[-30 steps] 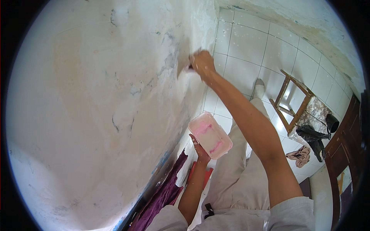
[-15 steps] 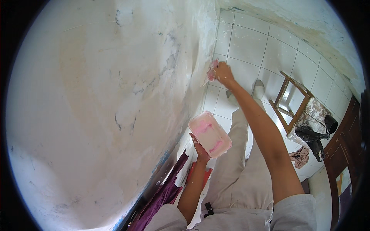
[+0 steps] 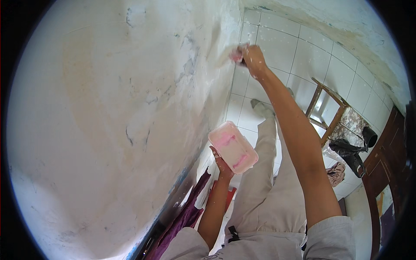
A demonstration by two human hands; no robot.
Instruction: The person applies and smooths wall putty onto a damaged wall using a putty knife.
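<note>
My left hand (image 3: 223,166) supports a rectangular plastic tub (image 3: 211,137) from beneath, its fingers along the wall-side edge. Inside lies a smooth pale paste (image 3: 232,149) with two brighter pink smears. Stretched out far ahead, my right hand (image 3: 255,59) is closed around a pinkish, smeared tool (image 3: 236,54), blurred by motion, so its exact kind is unclear. That tool is at the patchy plastered wall (image 3: 108,108) on my left; whether it touches the surface I cannot tell. White specks dot both hands and my right forearm.
White floor tiles (image 3: 277,47) carry pale spatters. To the right stands a wooden stool (image 3: 336,121) with a paint-stained top, holding a black bag (image 3: 346,149) and a dark cup (image 3: 369,136). A crumpled cloth (image 3: 336,174), a brown door (image 3: 385,151) and purple fabric (image 3: 184,229) are nearby.
My right hand has moved farther ahead along the wall with the tool. The tub in my left hand has shifted slightly up and left in view. My feet show in a different stance.
</note>
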